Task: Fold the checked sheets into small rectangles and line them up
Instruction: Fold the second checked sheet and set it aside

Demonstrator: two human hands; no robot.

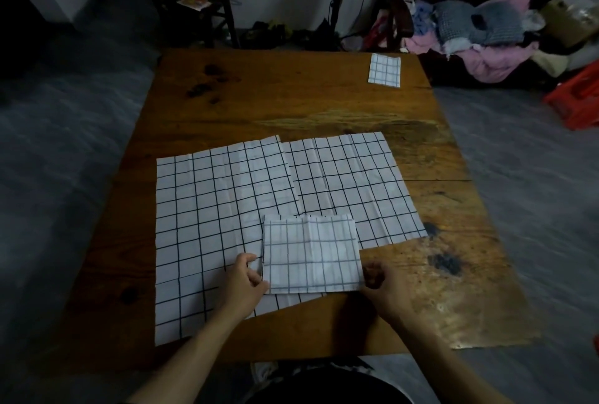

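1. Head view: the half-folded sheet lies at the near middle of the wooden table, on top of two checked sheets spread flat. It is a squarish packet, not yet a small rectangle.
2. Left hand pinches the packet's left edge near the near-left corner, thumb and fingers curled on the cloth. Right hand is at the packet's near-right corner with fingers curled; whether it grasps the edge or only touches it, I cannot tell.
3. Risk, as I judge it: the packet rests on the left flat sheet and the right flat sheet. A pinch that goes too deep could catch the layer beneath and drag it into the next fold.
4. Risk: the stacked layers at the packet's left edge look slightly fanned. If one hand lifts ahead of the other, edges could slide apart and the rectangle come out skewed.
5. Risk: sliding the packet off the flat sheets could rumple them, as they overlap beneath it.
6. Finished folded rectangle sits at the table's far right corner, well apart from the packet. The line would start there; bare wood lies between.
7. Beyond the table's far edge: a dark stool to the left, a heap of clothes to the right, a red crate on the floor further right. None obstructs the work.
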